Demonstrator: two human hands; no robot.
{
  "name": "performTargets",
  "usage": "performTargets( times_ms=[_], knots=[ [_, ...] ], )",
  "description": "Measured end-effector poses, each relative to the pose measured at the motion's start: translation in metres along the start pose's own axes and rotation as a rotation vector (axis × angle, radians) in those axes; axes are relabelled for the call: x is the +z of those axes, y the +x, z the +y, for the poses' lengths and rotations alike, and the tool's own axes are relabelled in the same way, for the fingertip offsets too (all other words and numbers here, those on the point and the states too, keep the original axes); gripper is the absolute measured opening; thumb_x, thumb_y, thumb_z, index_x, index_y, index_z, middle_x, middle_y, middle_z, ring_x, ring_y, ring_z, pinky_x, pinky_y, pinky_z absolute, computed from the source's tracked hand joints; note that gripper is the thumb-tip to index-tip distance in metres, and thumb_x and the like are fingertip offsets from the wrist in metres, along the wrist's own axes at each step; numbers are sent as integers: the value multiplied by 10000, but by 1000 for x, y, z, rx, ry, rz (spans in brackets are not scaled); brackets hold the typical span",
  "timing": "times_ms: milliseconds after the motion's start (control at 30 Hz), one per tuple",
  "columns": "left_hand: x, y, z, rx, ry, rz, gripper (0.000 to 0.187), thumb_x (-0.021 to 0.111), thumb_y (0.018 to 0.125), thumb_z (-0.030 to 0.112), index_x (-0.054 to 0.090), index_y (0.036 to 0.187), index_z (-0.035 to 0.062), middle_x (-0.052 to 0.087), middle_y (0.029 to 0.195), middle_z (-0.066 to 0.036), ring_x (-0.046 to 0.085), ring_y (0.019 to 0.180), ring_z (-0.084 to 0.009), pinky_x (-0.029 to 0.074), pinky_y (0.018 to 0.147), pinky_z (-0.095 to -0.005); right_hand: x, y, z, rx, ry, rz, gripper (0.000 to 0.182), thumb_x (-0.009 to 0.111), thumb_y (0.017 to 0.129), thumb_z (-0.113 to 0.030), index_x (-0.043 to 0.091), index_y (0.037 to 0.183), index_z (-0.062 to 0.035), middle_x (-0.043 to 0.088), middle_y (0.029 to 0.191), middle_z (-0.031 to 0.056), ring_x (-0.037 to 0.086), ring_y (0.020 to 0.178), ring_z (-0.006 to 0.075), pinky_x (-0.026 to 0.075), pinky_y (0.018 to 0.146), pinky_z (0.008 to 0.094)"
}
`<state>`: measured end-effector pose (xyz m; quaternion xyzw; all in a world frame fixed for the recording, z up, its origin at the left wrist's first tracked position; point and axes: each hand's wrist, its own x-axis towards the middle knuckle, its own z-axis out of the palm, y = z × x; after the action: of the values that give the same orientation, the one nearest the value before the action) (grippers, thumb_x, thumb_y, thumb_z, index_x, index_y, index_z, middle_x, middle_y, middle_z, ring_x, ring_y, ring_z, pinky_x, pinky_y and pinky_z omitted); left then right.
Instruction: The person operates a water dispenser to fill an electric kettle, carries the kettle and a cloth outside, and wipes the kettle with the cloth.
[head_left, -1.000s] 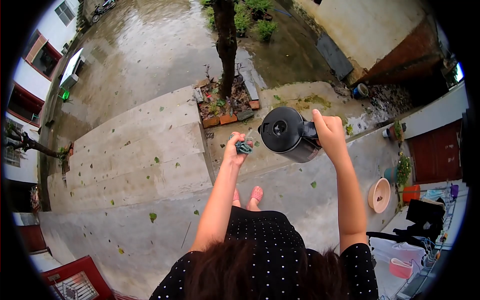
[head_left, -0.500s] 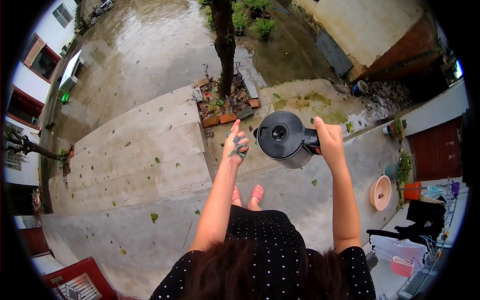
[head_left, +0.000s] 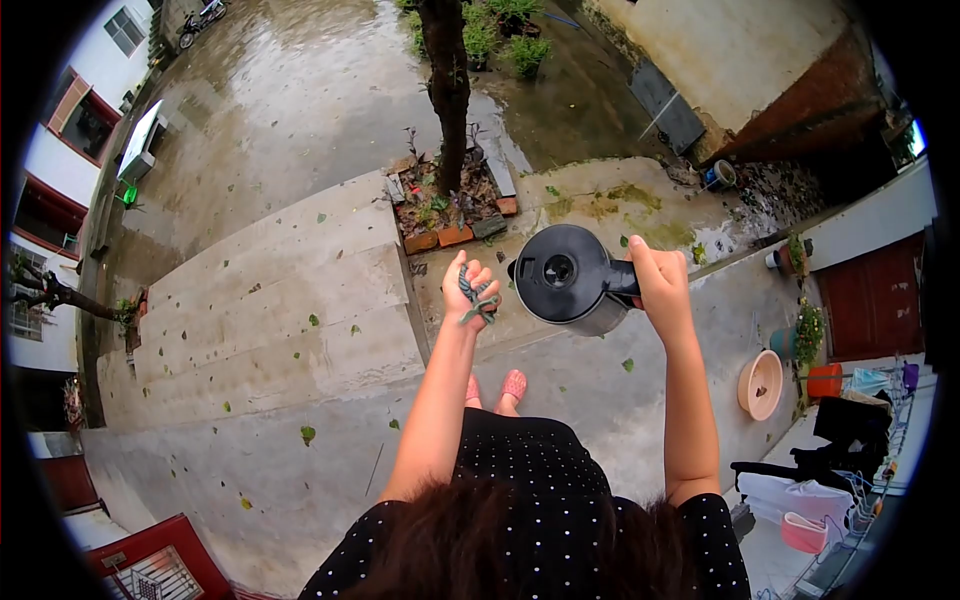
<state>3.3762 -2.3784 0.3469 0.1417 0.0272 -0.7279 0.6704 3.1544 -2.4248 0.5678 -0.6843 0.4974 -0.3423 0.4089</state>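
My right hand [head_left: 660, 285] grips the handle of an electric kettle [head_left: 562, 268] with a round black lid and a shiny metal body. The kettle is held in the air in front of me, its spout toward the left. Just left of the spout, my left hand [head_left: 470, 291] is raised with its fingers curled round a tangle of grey-green cord [head_left: 478, 302]. Loops of the cord show across the palm and fingers. The left hand and the kettle are apart.
A tree trunk [head_left: 450, 95] rises from a brick-edged bed [head_left: 455, 236] ahead. Wet paving lies beyond, and fallen leaves dot the concrete. On the right are a pink basin [head_left: 761, 385], an orange bucket [head_left: 825, 381], potted plants [head_left: 809, 332] and hanging laundry [head_left: 800, 490].
The raised finger of my left hand has folded in, and the hand is turned so more of the cord shows. The kettle and my right hand are nearly still.
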Motion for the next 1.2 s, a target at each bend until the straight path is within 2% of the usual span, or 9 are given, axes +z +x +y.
performTargets(
  times_ms=[100, 200, 233, 367, 467, 700, 800, 1000, 1200],
  knots=[
    [7, -3, 2, -44, 131, -48, 378, 365, 920, 407, 424, 638, 163, 425, 570, 21, 439, 488, -161, 344, 382, -300, 1, 1, 3, -47, -83, -11, 471, 490, 921, -207, 451, 520, 38, 367, 411, 58, 326, 379, 121, 266, 398, 305],
    [28, -6, -5, 80, 175, 146, 325, 388, 896, 389, 524, 782, 117, 546, 730, -33, 551, 679, -208, 476, 581, -342, 2, 7, 2, -173, -280, -51, 465, 499, 907, -218, 471, 515, 30, 392, 427, 136, 349, 367, 224, 296, 413, 348],
    [30, -9, 1, -20, 27, 117, 360, 407, 879, 377, 552, 964, 59, 603, 920, -75, 580, 867, -228, 475, 773, -360, 4, 8, -4, -193, -368, -67, 462, 501, 902, -222, 480, 512, 24, 403, 442, 156, 366, 374, 263, 307, 420, 366],
    [29, -8, -6, -25, 101, 88, 363, 435, 872, 268, 521, 1146, 46, 612, 1035, -59, 584, 937, -190, 465, 787, -351, 7, 14, -21, -302, -578, -90, 455, 504, 887, -234, 512, 496, -2, 448, 471, 181, 437, 425, 356, 340, 443, 422],
    [17, -11, -4, -65, 353, 21, 407, 501, 846, 212, 493, 1229, 76, 581, 1163, -70, 559, 1054, -207, 430, 912, -385, 5, 19, -24, -347, -632, -73, 452, 506, 882, -238, 519, 488, -16, 451, 469, 180, 471, 444, 360, 356, 450, 429],
    [24, -18, -10, -67, 150, 299, 247, 603, 821, 237, 547, 1019, 100, 616, 920, -51, 594, 845, -204, 490, 798, -388, 13, 29, -39, -520, -832, -85, 463, 492, 883, -253, 540, 473, -42, 479, 448, 152, 485, 425, 338, 378, 444, 423],
    [29, -18, -14, 11, 26, 316, 351, 621, 809, 225, 521, 1103, 61, 573, 1019, -98, 594, 869, -242, 528, 754, -451, 15, 33, -44, -573, -875, -90, 462, 488, 882, -255, 552, 477, -43, 489, 445, 148, 491, 417, 335, 387, 445, 419],
    [13, -12, -17, 132, 61, 131, 385, 576, 864, 105, 444, 1224, 65, 512, 1150, -147, 566, 799, -226, 487, 585, -310, 16, 35, -47, -612, -906, -98, 467, 489, 880, -254, 559, 473, -37, 494, 446, 157, 498, 416, 341, 395, 449, 416],
    [1, -8, -12, 160, 166, 232, 417, 585, 887, 153, 441, 1278, 125, 551, 909, -53, 469, 609, -105, 391, 466, -229, 17, 36, -43, -622, -926, -99, 470, 489, 881, -254, 563, 472, -36, 494, 444, 158, 500, 416, 337, 400, 451, 413]
  ],
)
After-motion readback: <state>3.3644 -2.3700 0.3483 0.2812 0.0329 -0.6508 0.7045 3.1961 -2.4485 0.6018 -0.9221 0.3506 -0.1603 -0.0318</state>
